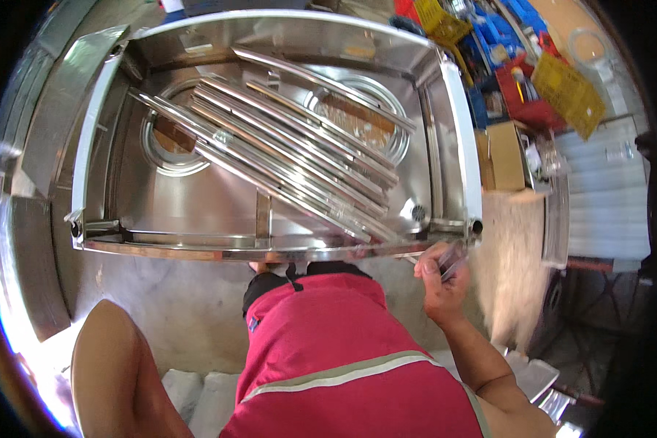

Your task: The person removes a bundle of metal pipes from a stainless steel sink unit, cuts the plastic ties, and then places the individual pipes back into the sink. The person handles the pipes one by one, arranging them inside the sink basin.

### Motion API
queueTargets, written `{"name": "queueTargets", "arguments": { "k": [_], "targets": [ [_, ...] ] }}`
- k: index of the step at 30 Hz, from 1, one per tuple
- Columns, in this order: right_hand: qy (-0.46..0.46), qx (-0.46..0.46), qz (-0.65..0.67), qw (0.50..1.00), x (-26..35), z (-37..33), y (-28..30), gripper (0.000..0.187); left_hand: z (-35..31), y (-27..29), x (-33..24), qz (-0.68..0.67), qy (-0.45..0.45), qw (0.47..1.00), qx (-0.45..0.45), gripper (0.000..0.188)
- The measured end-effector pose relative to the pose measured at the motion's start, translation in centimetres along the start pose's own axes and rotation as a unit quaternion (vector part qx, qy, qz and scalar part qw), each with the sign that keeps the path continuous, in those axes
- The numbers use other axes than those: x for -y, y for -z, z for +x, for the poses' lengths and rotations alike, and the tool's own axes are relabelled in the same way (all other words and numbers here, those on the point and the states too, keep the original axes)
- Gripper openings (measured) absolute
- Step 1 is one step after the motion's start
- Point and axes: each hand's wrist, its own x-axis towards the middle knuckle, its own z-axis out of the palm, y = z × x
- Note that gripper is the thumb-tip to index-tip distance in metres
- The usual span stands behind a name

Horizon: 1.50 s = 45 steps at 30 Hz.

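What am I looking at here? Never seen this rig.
There's no robot, just a person working bare-handed. The single picture comes from a fisheye camera on their head, looking down, so straight edges bend. Below is their red apron. Ahead is a shiny metal tray-like body with two round openings; metal tubes lie across it diagonally. The right hand, by its near right corner, holds a small grey object, too blurred to name. No left hand is clearly visible.
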Motion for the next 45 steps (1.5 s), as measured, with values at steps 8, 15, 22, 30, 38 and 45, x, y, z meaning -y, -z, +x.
{"name": "queueTargets", "arguments": {
  "k": [8, 15, 22, 30, 38, 45],
  "targets": [
    [-0.090, -0.178, -0.146, 0.969, -2.1, -11.8, -7.0, 0.022, -8.3, 0.5, 4.7, 0.008, 0.093, 0.972, -0.215, 0.025],
    [0.028, -0.160, -0.119, 0.979, 0.6, -4.8, -12.4, 0.019, -9.4, -13.9, 6.2, -0.315, 0.223, 0.908, -0.164, 0.017],
    [0.000, -0.070, -0.107, 0.992, 0.1, 10.6, -13.5, 0.017, -6.3, -21.4, 15.2, -0.312, 0.461, 0.831, -0.014, 0.040],
    [-0.044, 0.190, -0.231, 0.953, -12.0, 20.4, -17.3, 0.033, -11.5, -33.3, 22.1, -0.378, 0.749, 0.527, -0.134, 0.089],
    [0.015, 0.217, -0.261, 0.941, -16.1, 19.5, -21.1, 0.054, -10.7, -35.7, 19.5, -0.333, 0.740, 0.510, -0.285, 0.047],
    [-0.032, 0.161, -0.240, 0.957, -16.3, 18.2, -21.6, 0.060, -6.7, -39.6, 18.4, -0.292, 0.786, 0.454, -0.301, 0.050]
  ]
}}
